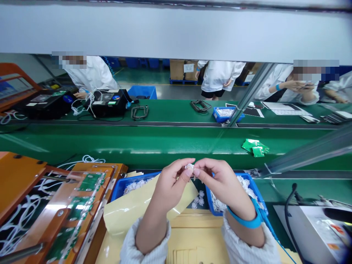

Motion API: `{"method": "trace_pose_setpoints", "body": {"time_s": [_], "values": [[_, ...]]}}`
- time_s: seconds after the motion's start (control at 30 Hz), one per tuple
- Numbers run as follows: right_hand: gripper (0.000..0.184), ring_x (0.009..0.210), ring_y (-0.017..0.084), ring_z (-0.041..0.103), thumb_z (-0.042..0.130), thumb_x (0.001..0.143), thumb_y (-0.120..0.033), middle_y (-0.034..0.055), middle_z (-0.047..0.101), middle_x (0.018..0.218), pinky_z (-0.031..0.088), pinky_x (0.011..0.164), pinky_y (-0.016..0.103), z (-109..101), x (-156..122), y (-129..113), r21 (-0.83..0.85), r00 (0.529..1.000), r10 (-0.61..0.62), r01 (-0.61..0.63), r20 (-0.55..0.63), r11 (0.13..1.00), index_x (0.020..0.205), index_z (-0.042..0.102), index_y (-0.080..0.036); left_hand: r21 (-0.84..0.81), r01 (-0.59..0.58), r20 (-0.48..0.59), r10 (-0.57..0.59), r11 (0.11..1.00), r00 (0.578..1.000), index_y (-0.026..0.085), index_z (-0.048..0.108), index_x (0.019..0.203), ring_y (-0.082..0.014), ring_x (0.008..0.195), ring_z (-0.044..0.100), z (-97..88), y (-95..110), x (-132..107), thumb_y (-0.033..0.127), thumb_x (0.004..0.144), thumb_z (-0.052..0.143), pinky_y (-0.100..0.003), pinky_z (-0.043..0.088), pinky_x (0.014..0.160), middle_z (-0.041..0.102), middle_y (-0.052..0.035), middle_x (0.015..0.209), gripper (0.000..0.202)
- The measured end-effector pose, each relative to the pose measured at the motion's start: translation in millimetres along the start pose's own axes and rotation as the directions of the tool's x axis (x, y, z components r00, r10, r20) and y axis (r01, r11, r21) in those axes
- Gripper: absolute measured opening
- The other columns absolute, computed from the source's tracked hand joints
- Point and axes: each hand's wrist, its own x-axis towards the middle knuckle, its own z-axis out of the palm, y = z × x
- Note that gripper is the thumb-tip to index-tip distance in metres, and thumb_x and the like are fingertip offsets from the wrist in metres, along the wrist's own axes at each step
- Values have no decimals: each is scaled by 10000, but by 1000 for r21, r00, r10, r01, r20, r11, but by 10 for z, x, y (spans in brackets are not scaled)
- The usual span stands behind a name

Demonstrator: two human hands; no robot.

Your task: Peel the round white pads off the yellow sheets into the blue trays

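Between the fingertips of both hands is a small round white part [189,167], too small to name more closely. My left hand [173,181] pinches it from the left with thumb and forefinger. From the right, my right hand [216,178] closes thumb and fingers on its edge; a blue wrist strap [246,219] circles that wrist. Below the hands, several similar white parts [198,200] lie on a dark surface. Two blue bins with more of them flank the hands: a left bin [117,190] and a right bin [257,190]. A glossy yellow sheet [129,212] lies under my left forearm.
An orange fixture [104,172] with green circuit boards [90,181] stands at left. Green boards [255,147] lie on the green conveyor [165,141] ahead. A metal post [308,154] slants in at right. Co-workers in white coats [220,75] are beyond the far bench.
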Motion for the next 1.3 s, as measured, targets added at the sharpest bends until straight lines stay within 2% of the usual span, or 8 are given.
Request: {"method": "trace_pose_setpoints", "body": {"time_s": [0.17, 0.3, 0.5, 0.93, 1.3], "values": [[186, 635, 136, 590, 652, 1021, -291, -21, 690, 710, 426, 606, 249, 34, 16, 11, -23, 1000, -10, 10, 0, 1000, 901, 764, -203, 7, -61, -40, 61, 998, 997, 182, 742, 1047, -146, 756, 654, 11, 17, 12, 404, 1061, 635, -224, 503, 660, 735, -47, 888, 246], [191, 621, 132, 578, 633, 1020, -261, -21, 680, 702, 411, 587, 249, 82, 7, -4, -48, 1000, -5, 4, -19, 999, 882, 751, -202, -5, -68, -78, 68, 998, 995, 166, 718, 984, -130, 666, 622, 28, -14, 31, 406, 1047, 653, -209, 471, 597, 711, -26, 779, 256], [201, 594, 122, 573, 618, 1008, -216, -32, 672, 676, 386, 561, 246, 121, 8, -27, -38, 1000, 5, -6, -21, 999, 835, 720, -205, -74, -61, -126, 51, 995, 991, 160, 696, 909, -118, 625, 611, 62, -63, 34, 424, 1031, 678, -199, 475, 593, 676, -3, 697, 292], [214, 570, 112, 569, 605, 1001, -221, -38, 667, 650, 369, 537, 235, 141, 12, -36, -33, 999, 45, -46, -20, 998, 808, 696, -206, -36, -40, -180, 33, 999, 983, 168, 652, 835, -103, 565, 577, 123, -95, 43, 456, 1033, 660, -185, 451, 547, 650, 18, 638, 350], [238, 562, 115, 539, 601, 1001, -236, -35, 647, 640, 352, 537, 239, 177, 31, -42, -55, 998, 55, -56, -24, 997, 780, 685, -205, -19, -10, -224, 5, 1000, 974, 186, 584, 757, -99, 521, 488, 136, -131, 66, 503, 1023, 657, -199, 394, 509, 580, 38, 582, 420]]}}
